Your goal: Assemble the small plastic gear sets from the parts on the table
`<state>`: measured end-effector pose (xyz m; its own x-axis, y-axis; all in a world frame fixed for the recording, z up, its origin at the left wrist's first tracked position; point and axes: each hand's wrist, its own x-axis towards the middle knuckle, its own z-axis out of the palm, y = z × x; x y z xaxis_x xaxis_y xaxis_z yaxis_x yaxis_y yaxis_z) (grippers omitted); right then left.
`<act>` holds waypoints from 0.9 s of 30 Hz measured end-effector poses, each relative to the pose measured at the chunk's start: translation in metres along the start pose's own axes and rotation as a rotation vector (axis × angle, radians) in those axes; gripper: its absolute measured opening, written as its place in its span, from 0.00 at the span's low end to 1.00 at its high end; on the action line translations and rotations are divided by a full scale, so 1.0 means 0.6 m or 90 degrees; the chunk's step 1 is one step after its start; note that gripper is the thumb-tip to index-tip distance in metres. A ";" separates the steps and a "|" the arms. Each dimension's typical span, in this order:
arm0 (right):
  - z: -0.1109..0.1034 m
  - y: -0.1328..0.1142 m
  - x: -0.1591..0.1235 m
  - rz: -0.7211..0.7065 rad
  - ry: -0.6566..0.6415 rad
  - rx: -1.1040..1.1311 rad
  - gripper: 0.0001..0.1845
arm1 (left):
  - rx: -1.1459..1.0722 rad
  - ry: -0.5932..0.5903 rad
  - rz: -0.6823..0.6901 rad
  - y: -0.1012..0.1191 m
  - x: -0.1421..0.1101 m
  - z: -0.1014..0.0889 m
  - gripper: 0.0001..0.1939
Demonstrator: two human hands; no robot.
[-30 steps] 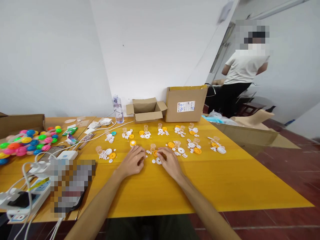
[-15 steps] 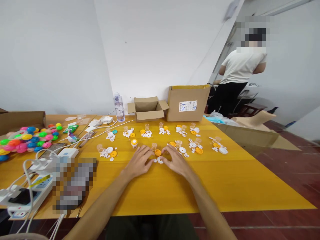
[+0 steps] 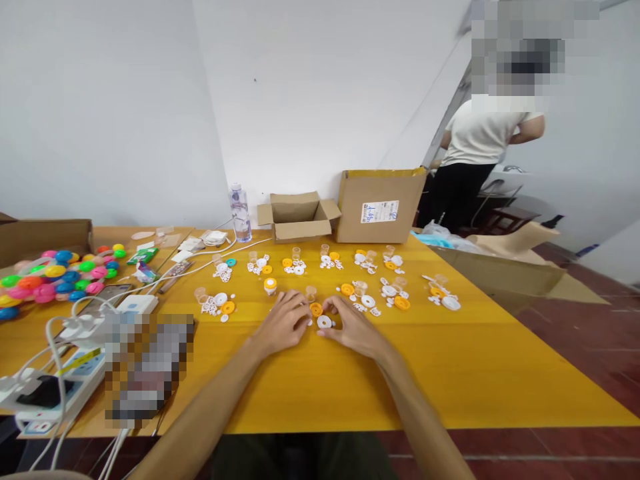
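Note:
My left hand (image 3: pixel 285 323) is over the middle of the table, fingers bent and a little apart, its tips beside a small white piece (image 3: pixel 310 323). Opposite it, my right hand (image 3: pixel 354 327) curves with thumb and forefinger apart around a white ring-shaped disc (image 3: pixel 325 322); I cannot tell whether they touch it. Between the hands lies an orange wheel (image 3: pixel 316 309), with a small clear cup (image 3: pixel 311 293) just behind it. A small capped container with an orange-and-white top (image 3: pixel 270 286) stands beyond my left hand.
Several clusters of cups, wheels and white parts (image 3: pixel 220 300) are spread behind and beside my hands. Power strips (image 3: pixel 90 367) and cables lie left, near colourful balls (image 3: pixel 55 273). An open carton (image 3: pixel 300 230), a closed box (image 3: pixel 380 207) and a bottle (image 3: pixel 241 213) stand behind. A person (image 3: pixel 493 133) stands beyond.
My right thumb has drawn back and lower, so more of the white disc shows. The left thumb is nearer its fingers. The view has shifted slightly, and the person's arm has moved.

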<state>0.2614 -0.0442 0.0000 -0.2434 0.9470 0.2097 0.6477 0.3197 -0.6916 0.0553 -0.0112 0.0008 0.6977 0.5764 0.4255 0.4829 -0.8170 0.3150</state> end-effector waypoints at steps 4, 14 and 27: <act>0.000 -0.007 0.001 -0.011 -0.005 0.029 0.15 | -0.026 -0.006 0.002 0.000 -0.003 -0.006 0.07; 0.000 -0.003 0.001 -0.025 0.016 0.082 0.10 | -0.002 0.009 -0.022 -0.024 -0.018 -0.017 0.12; 0.004 -0.024 -0.005 -0.055 0.002 0.082 0.10 | 0.050 0.029 -0.057 -0.028 -0.019 -0.019 0.15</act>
<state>0.2513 -0.0517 0.0078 -0.2923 0.9161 0.2744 0.5258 0.3936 -0.7541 0.0331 -0.0037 0.0004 0.6256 0.6462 0.4371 0.5842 -0.7594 0.2866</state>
